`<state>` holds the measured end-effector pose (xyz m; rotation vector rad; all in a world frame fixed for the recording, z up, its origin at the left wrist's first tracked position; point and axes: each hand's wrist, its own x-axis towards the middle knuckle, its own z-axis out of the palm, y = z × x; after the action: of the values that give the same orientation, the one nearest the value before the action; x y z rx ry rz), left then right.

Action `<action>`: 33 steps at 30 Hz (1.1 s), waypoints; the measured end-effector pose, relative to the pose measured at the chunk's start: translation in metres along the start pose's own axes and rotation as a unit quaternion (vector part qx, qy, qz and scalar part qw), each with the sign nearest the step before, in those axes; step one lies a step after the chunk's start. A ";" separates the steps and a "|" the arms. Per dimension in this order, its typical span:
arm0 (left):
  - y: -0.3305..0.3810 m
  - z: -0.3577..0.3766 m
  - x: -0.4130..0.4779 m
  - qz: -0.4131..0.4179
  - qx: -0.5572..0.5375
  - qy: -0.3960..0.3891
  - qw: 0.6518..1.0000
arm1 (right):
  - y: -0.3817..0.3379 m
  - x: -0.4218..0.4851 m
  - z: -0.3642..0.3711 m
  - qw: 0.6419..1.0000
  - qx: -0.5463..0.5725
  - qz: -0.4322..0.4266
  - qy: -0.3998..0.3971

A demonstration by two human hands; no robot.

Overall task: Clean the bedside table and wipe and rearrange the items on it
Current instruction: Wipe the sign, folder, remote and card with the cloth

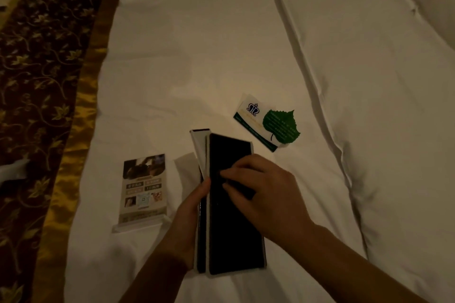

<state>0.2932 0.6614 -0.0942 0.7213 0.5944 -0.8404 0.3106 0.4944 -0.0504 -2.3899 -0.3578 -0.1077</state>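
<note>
Above the white bed sheet [197,69] I hold a dark rectangular sign panel [234,236] with pale edges. My left hand [187,219] grips its left edge, thumb on the front. My right hand [258,189] lies on its upper front face, fingers bent; whether it holds a cloth I cannot tell. A second pale panel [199,147] sticks out behind it. A printed acrylic stand card [144,189] lies flat on the sheet to the left. A white and green card with a green leaf [268,123] lies on the sheet beyond the panel, to the right.
A patterned dark red bed runner with a gold border [41,81] crosses the bed on the left. A folded white duvet [381,81] rises along the right side. The room is dim.
</note>
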 end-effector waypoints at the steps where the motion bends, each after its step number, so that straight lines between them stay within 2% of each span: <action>1: 0.000 0.000 -0.001 -0.003 0.005 -0.001 1.000 | 0.001 0.007 0.002 1.000 -0.008 -0.009 -0.001; 7: 0.004 -0.016 -0.017 0.034 0.081 0.055 0.995 | 0.047 0.044 0.000 0.985 -0.026 0.155 0.070; 11: 0.018 -0.023 -0.019 0.078 0.122 0.055 0.988 | 0.056 0.020 0.006 0.981 -0.008 0.182 0.068; 16: 0.037 -0.025 -0.013 0.130 0.181 0.091 0.971 | 0.067 0.013 0.013 0.978 -0.001 0.206 0.043; 18: 0.044 -0.024 -0.009 0.170 0.221 0.114 0.953 | 0.071 0.014 0.014 0.977 0.014 0.210 0.038; 22: 0.063 -0.021 0.003 0.245 0.329 0.164 0.897 | 0.077 0.011 0.012 0.977 0.008 0.214 0.017; 24: 0.064 -0.018 0.009 0.287 0.397 0.180 0.853 | 0.080 0.007 0.010 0.976 0.014 0.215 0.011; 25: 0.060 -0.016 0.014 0.295 0.466 0.186 0.813 | 0.081 0.005 0.009 0.976 0.018 0.216 0.009; 26: 0.053 -0.014 0.021 0.283 0.560 0.192 0.755 | 0.083 0.004 0.007 0.975 0.019 0.220 0.006; 27: 0.042 -0.012 0.030 0.253 0.658 0.206 0.678 | 0.086 0.002 0.006 0.974 0.020 0.225 0.004; 28: 0.029 -0.009 0.037 0.218 0.735 0.228 0.600 | 0.087 0.001 0.005 0.972 0.021 0.233 0.003; 29: 0.017 -0.007 0.042 0.194 0.778 0.249 0.544 | 0.089 -0.001 0.003 0.970 0.022 0.242 0.004; 30: 0.008 -0.004 0.047 0.178 0.799 0.264 0.509 | 0.092 -0.003 0.001 0.967 0.024 0.253 0.009; 31: 0.002 -0.001 0.050 0.172 0.806 0.279 0.492 | 0.095 -0.004 -0.002 0.964 0.026 0.265 0.013; 33: 0.001 0.004 0.053 0.189 0.796 0.310 0.485 | 0.100 -0.009 -0.007 0.959 0.032 0.281 0.012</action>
<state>0.3232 0.6345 -0.1292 2.8816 0.0269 -0.4537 0.3312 0.4165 -0.1109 -2.3311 0.3319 0.1347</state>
